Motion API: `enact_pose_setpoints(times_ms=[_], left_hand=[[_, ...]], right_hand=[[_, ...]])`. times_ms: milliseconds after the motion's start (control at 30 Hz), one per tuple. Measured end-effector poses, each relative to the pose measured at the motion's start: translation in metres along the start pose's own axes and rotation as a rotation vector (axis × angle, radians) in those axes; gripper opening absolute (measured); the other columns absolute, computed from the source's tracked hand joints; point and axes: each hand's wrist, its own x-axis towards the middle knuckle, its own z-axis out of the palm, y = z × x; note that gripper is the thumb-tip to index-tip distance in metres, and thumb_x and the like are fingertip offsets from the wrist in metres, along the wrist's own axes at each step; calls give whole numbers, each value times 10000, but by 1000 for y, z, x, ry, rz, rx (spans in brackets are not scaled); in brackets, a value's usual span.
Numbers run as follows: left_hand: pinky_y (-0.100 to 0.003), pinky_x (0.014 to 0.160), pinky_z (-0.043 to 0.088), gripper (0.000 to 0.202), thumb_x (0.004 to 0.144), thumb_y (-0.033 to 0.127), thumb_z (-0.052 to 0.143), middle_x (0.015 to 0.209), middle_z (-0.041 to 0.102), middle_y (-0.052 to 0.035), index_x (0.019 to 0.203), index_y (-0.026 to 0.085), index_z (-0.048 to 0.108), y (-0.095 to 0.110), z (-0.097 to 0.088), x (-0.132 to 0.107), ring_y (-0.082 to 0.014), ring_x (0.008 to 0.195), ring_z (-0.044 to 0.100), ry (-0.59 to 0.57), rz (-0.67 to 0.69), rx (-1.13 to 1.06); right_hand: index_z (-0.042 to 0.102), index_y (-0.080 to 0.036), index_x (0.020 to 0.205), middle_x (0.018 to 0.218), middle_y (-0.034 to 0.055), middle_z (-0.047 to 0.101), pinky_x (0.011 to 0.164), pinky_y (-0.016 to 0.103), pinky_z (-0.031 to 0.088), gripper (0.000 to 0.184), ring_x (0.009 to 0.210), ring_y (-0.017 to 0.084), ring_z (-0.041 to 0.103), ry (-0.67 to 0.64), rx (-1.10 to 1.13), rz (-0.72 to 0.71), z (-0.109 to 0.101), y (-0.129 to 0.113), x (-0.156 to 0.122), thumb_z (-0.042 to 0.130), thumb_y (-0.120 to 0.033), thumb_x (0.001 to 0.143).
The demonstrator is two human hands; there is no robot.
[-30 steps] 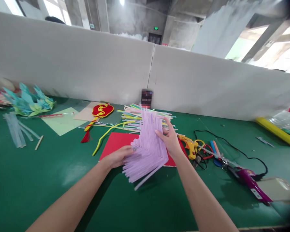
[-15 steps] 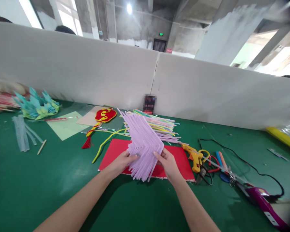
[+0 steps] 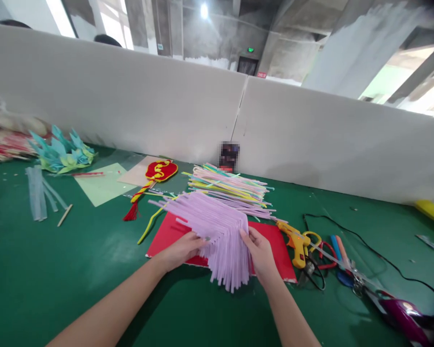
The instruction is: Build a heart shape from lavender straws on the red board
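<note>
A lilac panel of glued, bent straws [image 3: 217,231] lies over a red card sheet [image 3: 275,241] on the green table [image 3: 75,279]. My left hand [image 3: 183,249] pinches the panel's near left edge. At the panel's right corner my right hand [image 3: 261,254] grips it, thumb on top. One arm of the panel points left and away, the other points down toward me. Behind it sits a loose pile of coloured straws [image 3: 231,185].
A yellow glue gun [image 3: 298,241], scissors and pens [image 3: 338,258] and a purple tool [image 3: 401,308] with black cable lie at the right. A red-and-yellow tassel ornament [image 3: 155,173], green paper [image 3: 99,185], clear sticks [image 3: 38,195] and teal paper flowers [image 3: 63,152] lie left. A white partition [image 3: 166,106] stands behind.
The straw panel has been turned and lowered from held upright to lying nearly flat over the red card. Both hands have shifted along its edges with it.
</note>
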Motion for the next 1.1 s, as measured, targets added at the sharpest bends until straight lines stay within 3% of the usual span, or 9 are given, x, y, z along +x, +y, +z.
enact_pose_setpoints(times_ms=[100, 167, 467, 667, 833, 933, 1033, 1100], left_hand=[[-322, 866, 464, 340, 611, 367, 798, 930, 719, -74, 852, 154, 687, 2, 7, 3, -233, 962, 636, 144, -15, -71], [-315, 863, 467, 348, 613, 398, 792, 929, 720, -82, 825, 145, 684, 3, 9, 3, -236, 975, 633, 156, -4, -72], [-349, 909, 446, 484, 576, 417, 794, 1098, 677, -102, 965, 157, 675, 7, 7, 0, -247, 1002, 626, -103, -67, 202], [-315, 894, 443, 300, 720, 447, 655, 856, 724, -43, 753, 151, 685, 15, 12, -2, -233, 936, 631, -70, 19, 628], [-291, 617, 504, 426, 818, 485, 518, 578, 678, -72, 703, 115, 694, 18, 16, -10, -179, 547, 641, -342, -184, 627], [-250, 599, 488, 376, 842, 399, 517, 561, 668, -66, 671, 117, 697, 20, 15, -14, -150, 525, 631, -441, -186, 637], [-248, 574, 475, 396, 827, 425, 532, 519, 645, -55, 609, 121, 661, 21, 14, -15, -144, 485, 611, -403, -134, 591], [-257, 546, 462, 428, 816, 479, 521, 454, 602, -38, 586, 133, 621, 24, 16, -11, -150, 453, 587, -288, -19, 554]], right_hand=[[655, -174, 992, 904, 47, 721, 806, 347, 493, 380, 866, 225, 648, -25, -19, -22, 0, 2, 1, 685, -450, 732], [623, -180, 1048, 928, 50, 722, 807, 355, 503, 424, 860, 221, 659, -61, -1, -22, 1, 2, 1, 717, -414, 707], [594, -186, 1112, 990, 65, 720, 873, 396, 499, 475, 943, 243, 662, 36, 39, -28, -2, 4, 4, 721, -387, 700], [525, -206, 1244, 967, 52, 725, 853, 390, 509, 606, 915, 236, 671, 48, 59, -31, -4, 7, 8, 721, -384, 699], [509, -212, 1264, 938, 43, 728, 832, 381, 517, 636, 881, 233, 679, 23, 57, 15, -7, 7, 10, 724, -379, 690], [530, -200, 1229, 916, 46, 731, 808, 377, 524, 615, 873, 240, 682, 16, 40, 44, -10, 7, 11, 730, -384, 677], [554, -192, 1182, 918, 55, 732, 801, 385, 527, 583, 891, 251, 679, 11, 25, 53, -12, 5, 11, 736, -391, 665], [564, -196, 1163, 943, 58, 729, 823, 396, 522, 556, 911, 252, 675, -2, 11, 32, -12, 4, 10, 733, -388, 669]])
